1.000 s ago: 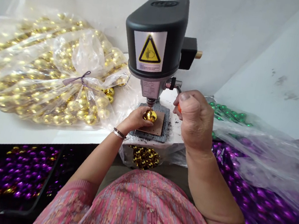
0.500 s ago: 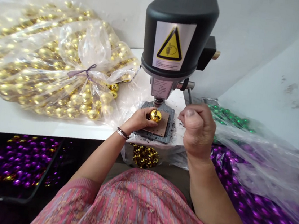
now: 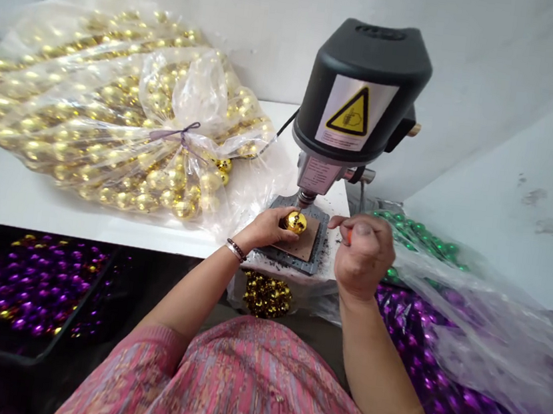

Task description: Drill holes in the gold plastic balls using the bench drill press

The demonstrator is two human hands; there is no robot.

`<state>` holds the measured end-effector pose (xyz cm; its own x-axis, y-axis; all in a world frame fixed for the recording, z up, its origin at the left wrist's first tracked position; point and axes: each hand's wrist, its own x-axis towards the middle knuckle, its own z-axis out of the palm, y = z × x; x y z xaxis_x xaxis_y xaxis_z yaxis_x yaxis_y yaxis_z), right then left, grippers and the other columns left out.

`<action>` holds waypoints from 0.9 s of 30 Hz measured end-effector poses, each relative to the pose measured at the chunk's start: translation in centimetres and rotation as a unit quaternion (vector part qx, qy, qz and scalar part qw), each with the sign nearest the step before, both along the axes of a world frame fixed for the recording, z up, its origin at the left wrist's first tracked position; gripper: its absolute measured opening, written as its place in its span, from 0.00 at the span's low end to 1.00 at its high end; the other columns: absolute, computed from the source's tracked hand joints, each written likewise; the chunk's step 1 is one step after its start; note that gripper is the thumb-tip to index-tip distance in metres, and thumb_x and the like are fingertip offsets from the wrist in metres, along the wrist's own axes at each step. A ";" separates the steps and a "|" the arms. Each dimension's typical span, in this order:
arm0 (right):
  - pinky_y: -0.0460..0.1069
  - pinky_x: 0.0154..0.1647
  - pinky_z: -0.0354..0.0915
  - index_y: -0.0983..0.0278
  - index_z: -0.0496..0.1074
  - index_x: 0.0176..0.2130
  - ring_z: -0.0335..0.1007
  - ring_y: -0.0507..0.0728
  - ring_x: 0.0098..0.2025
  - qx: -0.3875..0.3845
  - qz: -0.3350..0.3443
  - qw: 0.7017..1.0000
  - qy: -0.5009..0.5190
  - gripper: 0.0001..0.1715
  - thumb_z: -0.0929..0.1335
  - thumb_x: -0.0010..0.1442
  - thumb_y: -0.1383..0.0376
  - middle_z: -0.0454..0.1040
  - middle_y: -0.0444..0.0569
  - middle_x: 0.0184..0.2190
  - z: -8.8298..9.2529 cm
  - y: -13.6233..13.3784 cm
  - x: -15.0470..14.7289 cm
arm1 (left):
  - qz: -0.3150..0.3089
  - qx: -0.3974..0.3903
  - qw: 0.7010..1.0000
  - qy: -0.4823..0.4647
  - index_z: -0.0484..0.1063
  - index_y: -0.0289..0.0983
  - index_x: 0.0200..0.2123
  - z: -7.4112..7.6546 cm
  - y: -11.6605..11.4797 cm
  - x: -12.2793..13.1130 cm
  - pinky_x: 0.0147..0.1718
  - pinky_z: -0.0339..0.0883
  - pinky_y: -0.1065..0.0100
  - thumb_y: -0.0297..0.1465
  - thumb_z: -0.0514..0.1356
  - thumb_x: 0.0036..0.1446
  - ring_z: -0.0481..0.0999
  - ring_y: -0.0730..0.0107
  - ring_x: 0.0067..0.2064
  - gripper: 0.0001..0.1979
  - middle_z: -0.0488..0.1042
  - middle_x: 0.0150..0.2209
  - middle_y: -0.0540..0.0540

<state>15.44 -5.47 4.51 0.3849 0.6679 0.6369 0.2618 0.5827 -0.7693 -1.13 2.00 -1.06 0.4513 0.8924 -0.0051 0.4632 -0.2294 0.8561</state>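
My left hand (image 3: 272, 228) pinches a shiny gold ball (image 3: 296, 222) between thumb and fingers. The ball sits on a brown board (image 3: 301, 242) over the grey base (image 3: 321, 239) of a small black drill press (image 3: 363, 100). Straight above it is the chuck (image 3: 305, 199), its thin bit at the top of the ball; whether the tip is inside I cannot tell. To the right, my right hand (image 3: 365, 258) is closed round the press's feed lever (image 3: 362, 194). An orange bit of its grip shows between the fingers, and the index finger sticks out leftward.
A tied clear bag of gold balls (image 3: 110, 119) lies on the white table (image 3: 117, 228) at left. Dark shavings surround the base. Below hang gold balls (image 3: 267, 294); purple balls (image 3: 34, 291) fill a dark container. Bagged green balls (image 3: 424, 237) and purple balls (image 3: 457, 377) are at right.
The view has shifted, so the press and bag appear lower and further right. An orange part of the lever grip now shows in my right hand. My left hand keeps its hold on the ball.
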 end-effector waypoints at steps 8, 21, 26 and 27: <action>0.45 0.21 0.58 0.64 0.64 0.25 0.55 0.44 0.20 -0.080 0.018 0.990 0.116 0.21 0.66 0.57 0.50 0.63 0.40 0.22 8.7 0.9 0.0 | 0.029 0.016 0.998 0.044 0.73 0.36 0.55 1.6 -2.2 -1.0 0.52 0.69 0.61 0.33 0.70 0.47 0.77 0.58 0.50 0.30 0.79 0.49 0.45; 0.49 0.18 0.49 0.63 0.65 0.21 0.52 0.46 0.16 -0.078 0.000 0.986 0.148 0.18 0.67 0.50 0.53 0.61 0.41 0.16 8.4 0.7 -0.3 | 0.390 0.179 0.903 -0.007 0.72 0.37 0.57 1.0 -2.7 -9.4 0.54 0.68 0.60 0.40 0.60 0.62 0.76 0.60 0.51 0.22 0.76 0.54 0.38; 0.49 0.19 0.47 0.63 0.67 0.21 0.55 0.48 0.17 -0.100 -0.002 0.988 0.117 0.17 0.68 0.49 0.53 0.61 0.41 0.14 7.6 0.6 0.3 | 0.675 0.213 0.705 -0.047 0.61 0.31 0.61 -1.5 -1.7 -19.6 0.68 0.48 0.48 0.41 0.50 0.68 0.58 0.51 0.69 0.25 0.63 0.64 0.30; 0.49 0.20 0.47 0.63 0.67 0.22 0.54 0.48 0.17 -0.099 0.000 0.988 0.118 0.17 0.68 0.49 0.53 0.61 0.41 0.15 7.5 0.6 0.4 | 0.692 0.210 0.689 -0.049 0.59 0.30 0.61 -1.7 -1.8 -21.8 0.68 0.45 0.45 0.40 0.47 0.69 0.54 0.48 0.70 0.24 0.61 0.64 0.28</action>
<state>15.84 -4.85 11.97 0.5074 0.7703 0.3863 0.0621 0.4144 -0.9080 -22.90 0.16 -2.81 -0.8541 0.3811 0.3540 0.4308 0.1367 0.8921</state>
